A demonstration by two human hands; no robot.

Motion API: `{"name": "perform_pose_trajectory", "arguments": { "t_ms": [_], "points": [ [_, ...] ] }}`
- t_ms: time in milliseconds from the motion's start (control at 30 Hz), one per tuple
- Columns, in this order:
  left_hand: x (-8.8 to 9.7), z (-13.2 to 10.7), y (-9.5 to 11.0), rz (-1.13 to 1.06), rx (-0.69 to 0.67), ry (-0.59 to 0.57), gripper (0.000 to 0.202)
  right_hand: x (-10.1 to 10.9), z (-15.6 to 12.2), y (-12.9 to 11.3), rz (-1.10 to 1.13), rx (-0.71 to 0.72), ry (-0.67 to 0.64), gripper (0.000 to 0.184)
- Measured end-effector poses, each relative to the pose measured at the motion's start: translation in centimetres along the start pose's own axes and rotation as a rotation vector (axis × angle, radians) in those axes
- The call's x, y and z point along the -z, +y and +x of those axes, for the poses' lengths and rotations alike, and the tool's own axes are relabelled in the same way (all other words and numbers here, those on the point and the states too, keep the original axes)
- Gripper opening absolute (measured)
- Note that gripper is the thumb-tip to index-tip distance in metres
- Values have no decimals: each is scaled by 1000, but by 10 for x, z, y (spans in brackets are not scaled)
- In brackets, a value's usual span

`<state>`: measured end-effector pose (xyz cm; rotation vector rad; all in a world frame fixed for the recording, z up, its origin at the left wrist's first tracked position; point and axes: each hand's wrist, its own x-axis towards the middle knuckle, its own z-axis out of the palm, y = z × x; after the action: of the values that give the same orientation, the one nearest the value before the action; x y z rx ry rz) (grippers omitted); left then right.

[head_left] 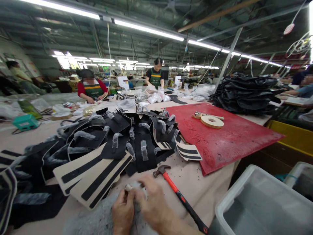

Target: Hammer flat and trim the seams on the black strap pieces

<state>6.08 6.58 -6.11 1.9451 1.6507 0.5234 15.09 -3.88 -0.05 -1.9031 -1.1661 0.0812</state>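
Observation:
At the near edge of the table, my left hand point(123, 209) is closed, thumb and fingers pinched together around a small whitish thing point(128, 187) too small to name. Right beside it, my right hand point(153, 202) is blurred by motion, its fingers close to the left fingertips; whether they grip anything cannot be made out. Under both hands lies a grey, fuzzy-looking surface point(90, 215). A claw hammer point(179, 195) with a red and black handle rests just right of my right hand. Black panels with plastic-wrapped handles point(144, 150) are heaped beyond my hands, some showing striped cream backs point(102, 178).
A red mat point(230, 143) carries a roll of tape point(212, 121). Grey plastic bins point(259, 202) stand at the lower right. A green box point(25, 122) sits far left, and black material point(244, 94) is stacked at the back right. Two people point(155, 77) work across the table.

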Motion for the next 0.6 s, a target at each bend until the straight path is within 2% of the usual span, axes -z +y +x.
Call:
{"name": "perform_pose_trajectory", "arguments": {
  "t_ms": [100,167,267,333,433,600],
  "points": [
    [-9,4,-13,-345,-221,-63,29,46,22,62,-427,-208,-55,28],
    [-15,7,-20,-463,-256,-59,34,69,35,104,-519,-279,-117,33],
    [-19,8,-22,-482,-233,-58,37,80,50,146,-611,-364,-188,44],
    [-17,7,-21,-493,-235,-61,38,76,61,160,-651,-404,-202,52],
    [-16,6,-19,-510,-241,-53,37,73,82,167,-678,-445,-229,49],
    [-18,5,-19,-533,-257,-32,35,82,101,156,-698,-413,-239,32]
  ]
}}
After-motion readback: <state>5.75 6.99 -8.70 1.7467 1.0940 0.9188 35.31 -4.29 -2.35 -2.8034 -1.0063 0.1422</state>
